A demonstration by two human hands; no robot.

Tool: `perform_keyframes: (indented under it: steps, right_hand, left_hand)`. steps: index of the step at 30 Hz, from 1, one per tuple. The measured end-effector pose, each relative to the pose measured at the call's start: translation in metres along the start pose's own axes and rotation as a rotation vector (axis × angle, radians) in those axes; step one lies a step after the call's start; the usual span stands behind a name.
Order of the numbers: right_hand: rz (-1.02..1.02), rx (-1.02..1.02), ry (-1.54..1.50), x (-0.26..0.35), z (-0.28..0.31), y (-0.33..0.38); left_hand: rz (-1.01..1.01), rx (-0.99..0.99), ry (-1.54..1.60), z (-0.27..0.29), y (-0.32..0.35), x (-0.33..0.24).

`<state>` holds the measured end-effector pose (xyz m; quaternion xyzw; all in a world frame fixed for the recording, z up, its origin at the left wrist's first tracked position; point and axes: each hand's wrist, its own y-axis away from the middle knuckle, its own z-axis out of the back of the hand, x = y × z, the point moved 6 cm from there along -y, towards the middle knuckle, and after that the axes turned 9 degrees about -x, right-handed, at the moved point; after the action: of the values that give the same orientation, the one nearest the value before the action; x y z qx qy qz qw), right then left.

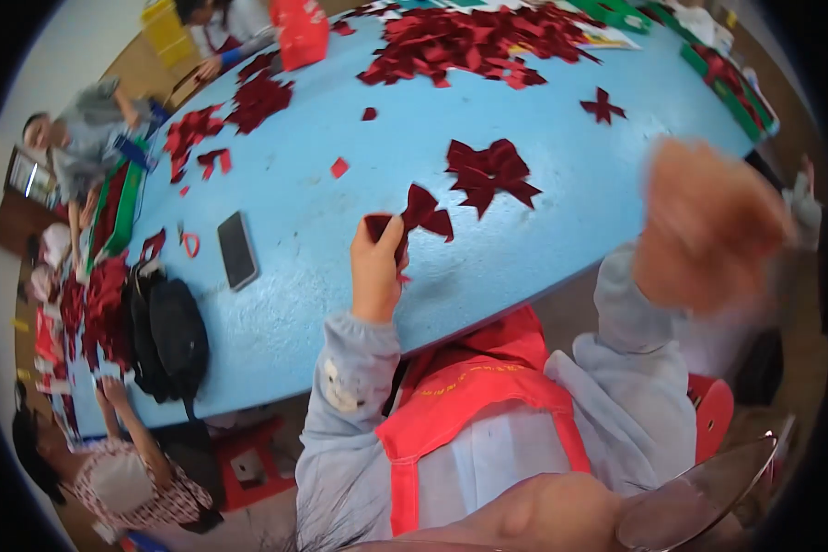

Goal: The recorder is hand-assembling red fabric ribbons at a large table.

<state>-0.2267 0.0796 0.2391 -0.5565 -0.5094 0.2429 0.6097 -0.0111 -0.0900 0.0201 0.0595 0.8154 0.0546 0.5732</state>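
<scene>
Over the blue bench, the left hand pinches a dark red ribbon bow in its fingers, while the raised right hand is too blurred to tell its grip.

Lying flat on the blue table: a dark phone. Left of the phone, red-handled scissors; below the phone, a black backpack at the table's edge. Up and right of the phone, finished dark red bows. Far beyond the phone, a heap of red cloth pieces.
</scene>
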Motion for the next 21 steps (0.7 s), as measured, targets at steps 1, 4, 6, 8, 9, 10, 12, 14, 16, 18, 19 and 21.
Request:
perform_keyframes:
  steps: [1,4,6,8,9,10,12,14,16,18,19,21]
  right_hand:
    - [-0.306,-0.017,-0.283,-0.048,-0.015,0.013]
    - [-0.806,0.330,0.125,-0.161,-0.033,0.104]
    - [-0.821,0.343,0.014,-0.178,-0.052,0.146]
    - [-0.844,0.354,-0.079,-0.184,-0.068,0.159]
    - [-0.980,0.433,-0.189,-0.187,-0.079,0.166]
    - [-1.114,0.512,-0.302,-0.185,-0.087,0.172]
    - [-1.260,0.590,-0.417,-0.189,-0.096,0.186]
    - [-1.333,0.527,-0.424,-0.208,-0.098,0.202]
    - [-1.383,0.496,-0.425,-0.213,-0.101,0.209]
    - [-1.373,0.446,-0.351,-0.216,-0.099,0.210]
    - [-1.366,0.422,-0.315,-0.216,-0.099,0.209]
    - [-1.294,0.371,-0.259,-0.215,-0.099,0.202]
  left_hand:
    - [0.027,-0.024,0.041,0.009,-0.010,0.003]
    - [0.072,0.027,0.115,0.004,-0.007,-0.008]
    - [0.065,0.091,0.147,-0.003,-0.002,-0.020]
    - [0.114,0.181,0.024,-0.005,0.001,-0.019]
    - [0.141,0.231,-0.038,-0.006,0.000,-0.015]
    - [0.151,0.221,-0.040,-0.004,-0.002,-0.012]
    - [0.131,0.211,-0.100,-0.003,-0.006,-0.003]
    - [0.133,0.206,-0.129,-0.006,-0.011,0.003]
    - [0.178,0.095,0.069,-0.008,-0.019,0.004]
    - [0.207,0.036,0.167,-0.003,-0.024,0.010]
    - [0.199,0.071,0.085,0.000,-0.026,0.017]
    - [0.175,0.150,-0.079,0.001,-0.032,0.024]
